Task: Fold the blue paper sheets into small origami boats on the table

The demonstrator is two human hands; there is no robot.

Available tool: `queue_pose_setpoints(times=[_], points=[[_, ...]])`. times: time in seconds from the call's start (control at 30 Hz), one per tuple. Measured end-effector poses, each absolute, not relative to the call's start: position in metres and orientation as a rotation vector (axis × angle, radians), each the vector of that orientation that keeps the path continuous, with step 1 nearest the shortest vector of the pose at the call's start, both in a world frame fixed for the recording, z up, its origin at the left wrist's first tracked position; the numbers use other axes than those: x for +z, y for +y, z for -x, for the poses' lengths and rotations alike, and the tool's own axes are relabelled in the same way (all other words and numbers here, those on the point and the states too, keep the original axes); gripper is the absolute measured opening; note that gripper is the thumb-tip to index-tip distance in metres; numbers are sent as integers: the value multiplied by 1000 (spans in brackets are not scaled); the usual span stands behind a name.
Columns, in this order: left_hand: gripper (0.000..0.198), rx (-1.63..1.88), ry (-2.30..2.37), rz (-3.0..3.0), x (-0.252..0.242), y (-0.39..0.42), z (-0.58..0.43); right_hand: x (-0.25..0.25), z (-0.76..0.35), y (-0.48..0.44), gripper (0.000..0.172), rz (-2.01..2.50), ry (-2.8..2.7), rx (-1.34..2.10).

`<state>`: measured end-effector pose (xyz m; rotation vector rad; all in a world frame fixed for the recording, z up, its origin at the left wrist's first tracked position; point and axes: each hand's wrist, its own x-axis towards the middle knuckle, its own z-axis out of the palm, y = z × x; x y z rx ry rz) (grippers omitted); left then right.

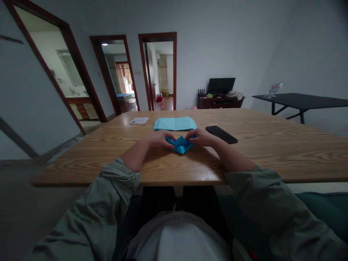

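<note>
A small folded piece of blue paper (181, 144) rests on the wooden table (258, 148) right in front of me. My left hand (159, 139) pinches its left side with curled fingers. My right hand (200, 137) grips its right side the same way. Both forearms lie on the table, sleeves pushed back. The paper's lower point faces me; its upper part is partly hidden by my fingers.
A stack of light blue sheets (174, 123) lies just beyond my hands. A black phone (221, 134) sits to the right, a white slip (139, 120) to the far left. A dark side table (301, 100) stands at the right wall; open doorways lie behind.
</note>
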<state>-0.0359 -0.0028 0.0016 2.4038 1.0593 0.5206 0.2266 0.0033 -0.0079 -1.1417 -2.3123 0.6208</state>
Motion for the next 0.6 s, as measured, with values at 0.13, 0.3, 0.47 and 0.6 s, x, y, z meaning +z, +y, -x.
queue_pose_setpoints(times=[0.13,0.3,0.47,0.6], points=[[33,630,1025,-2498,-2,2,36,-1,-223,-4,21,1111,-2269,559],[27,616,1049,-2510,-2,3,37,5,-220,-12,25,1080,-2300,511],[30,592,1061,-2520,2,0,38,1,-223,-8,18,1078,-2310,544],[35,516,1107,-2488,5,-1,43,-3,-225,-1,18,1120,-2318,497]])
